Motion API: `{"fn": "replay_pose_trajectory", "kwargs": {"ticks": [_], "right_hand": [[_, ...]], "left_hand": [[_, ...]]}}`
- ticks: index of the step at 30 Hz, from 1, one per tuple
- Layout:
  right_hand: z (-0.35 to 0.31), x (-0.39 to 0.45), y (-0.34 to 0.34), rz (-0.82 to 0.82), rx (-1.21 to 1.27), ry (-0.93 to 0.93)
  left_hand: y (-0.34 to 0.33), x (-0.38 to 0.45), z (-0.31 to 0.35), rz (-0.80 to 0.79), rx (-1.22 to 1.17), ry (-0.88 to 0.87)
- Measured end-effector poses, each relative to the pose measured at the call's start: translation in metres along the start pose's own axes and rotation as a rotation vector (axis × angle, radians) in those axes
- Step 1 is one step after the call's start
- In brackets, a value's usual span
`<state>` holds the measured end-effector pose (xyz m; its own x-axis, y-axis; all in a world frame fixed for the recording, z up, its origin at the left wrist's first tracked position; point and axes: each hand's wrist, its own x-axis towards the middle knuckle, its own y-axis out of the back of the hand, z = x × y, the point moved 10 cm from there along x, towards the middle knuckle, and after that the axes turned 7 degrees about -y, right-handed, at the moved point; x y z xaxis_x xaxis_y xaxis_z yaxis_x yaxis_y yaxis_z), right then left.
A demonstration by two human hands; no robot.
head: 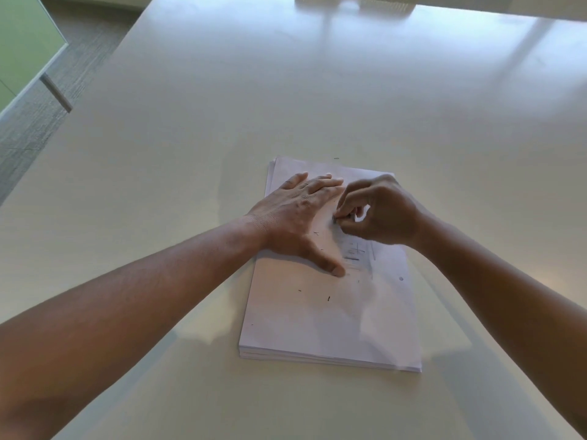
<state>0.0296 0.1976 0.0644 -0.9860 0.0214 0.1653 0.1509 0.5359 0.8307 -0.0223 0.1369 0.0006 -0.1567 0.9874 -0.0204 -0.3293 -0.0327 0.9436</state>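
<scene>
A stack of white paper [327, 322] lies on the pale table [222, 122], a little right of the middle. The top sheet bears faint pencil marks [357, 252] and smudges, with a few small dark crumbs scattered on it. My left hand [298, 214] lies flat on the upper part of the sheet, fingers straight and thumb spread toward me. My right hand [378, 211] is curled over the sheet just right of the left hand, its fingertips pinching something small against the paper; what it is I cannot make out.
The table's left edge runs diagonally past grey carpet [47, 106]. A green panel with a white leg [31, 49] stands at the far left. Something white [355, 1] sits at the table's far edge.
</scene>
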Motion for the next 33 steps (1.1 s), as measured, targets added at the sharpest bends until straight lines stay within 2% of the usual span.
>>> {"fn": "replay_pose_trajectory", "kwargs": {"ticks": [4, 9, 11, 13, 19, 22, 26, 28, 33], "right_hand": [[0.003, 0.005, 0.004, 0.024, -0.001, -0.013], [-0.014, -0.020, -0.016, -0.177, 0.060, 0.062], [-0.016, -0.024, -0.019, -0.210, 0.061, 0.072], [-0.012, -0.019, -0.016, -0.183, 0.053, 0.064], [0.006, 0.007, 0.006, 0.032, -0.028, -0.006], [0.001, 0.002, 0.001, 0.003, -0.011, 0.013], [-0.011, -0.019, -0.014, -0.175, 0.041, 0.064], [-0.013, -0.023, -0.018, -0.211, 0.040, 0.066], [-0.001, -0.002, -0.001, -0.038, -0.015, 0.026]], "left_hand": [[0.000, 0.000, -0.001, -0.002, -0.009, 0.003], [-0.002, 0.001, -0.001, 0.002, 0.010, 0.006], [-0.001, 0.000, -0.001, 0.003, 0.008, 0.008], [-0.001, 0.000, 0.000, -0.005, 0.011, 0.006], [-0.002, 0.000, 0.000, -0.018, 0.004, -0.001], [-0.001, 0.001, 0.000, -0.019, 0.009, -0.001], [-0.002, 0.000, 0.000, -0.022, 0.013, 0.014], [-0.002, 0.000, 0.000, -0.021, 0.010, 0.012], [-0.002, -0.001, 0.000, -0.035, -0.004, 0.008]]}}
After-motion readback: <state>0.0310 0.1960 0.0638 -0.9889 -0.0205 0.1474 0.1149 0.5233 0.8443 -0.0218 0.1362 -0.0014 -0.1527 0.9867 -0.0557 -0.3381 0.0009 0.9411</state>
